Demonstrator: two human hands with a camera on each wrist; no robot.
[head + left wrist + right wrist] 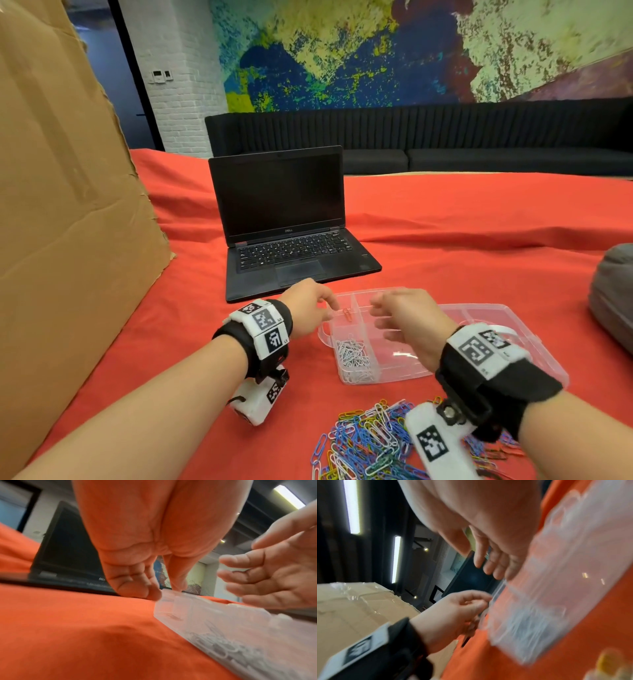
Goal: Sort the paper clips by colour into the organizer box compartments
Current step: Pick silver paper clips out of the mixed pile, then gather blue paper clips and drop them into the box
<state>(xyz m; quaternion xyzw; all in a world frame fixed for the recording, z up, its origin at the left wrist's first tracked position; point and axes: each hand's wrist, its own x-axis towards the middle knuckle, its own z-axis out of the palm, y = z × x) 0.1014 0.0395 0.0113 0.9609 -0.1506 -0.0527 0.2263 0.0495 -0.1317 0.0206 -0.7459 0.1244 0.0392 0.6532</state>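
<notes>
A clear organizer box stands on the red cloth. Its near left compartment holds white paper clips, and one red clip lies in the far left compartment. My left hand hovers at that compartment's left rim, fingers loosely curled and nothing visible in them; the left wrist view shows its tips at the box corner. My right hand hangs over the middle of the box, fingers spread and empty. A mixed-colour pile of clips lies in front of the box.
The box lid lies flat, hinged open to the right. A black laptop stands open just behind the box. A large cardboard sheet walls off the left, and a grey cushion sits at the right edge.
</notes>
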